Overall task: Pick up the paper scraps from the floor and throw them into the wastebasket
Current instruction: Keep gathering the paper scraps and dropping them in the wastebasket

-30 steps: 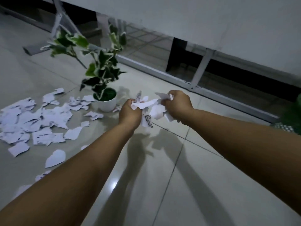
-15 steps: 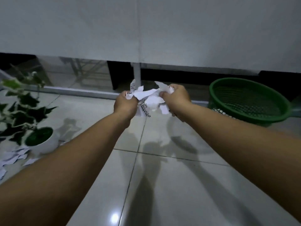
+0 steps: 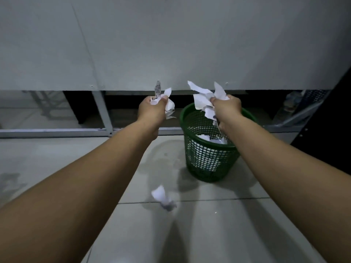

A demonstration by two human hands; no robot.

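We've got scraps in both hands: left hand [image 3: 152, 109] fingers curled tight round a small wad [image 3: 164, 100], right hand [image 3: 226, 108] fingers clamped on a bigger wad [image 3: 204, 100] with loose tails hanging down. Right wad sits over the basket [image 3: 209, 160] mouth; left wad is just left of the rim, not over it yet. One stray scrap [image 3: 161, 196] is near us, left of the basket, blurred; can't tell if it's falling or already on the floor [image 3: 57, 158]. Some paper already lies in the basket. Handling call: this stuff is featherlight, limp, crushes easily, no breakage risk, but loose pieces flutter and slip out of a bunch, so best to squeeze the wad at its core, not by the tails. Room: the basket mouth is wide and open, with the wall panel [image 3: 171, 44] and its frame rail [image 3: 57, 132] just beyond on the far side. Bare floor on the near side and left gives plenty of room to shift the left hand right over the rim before letting go.
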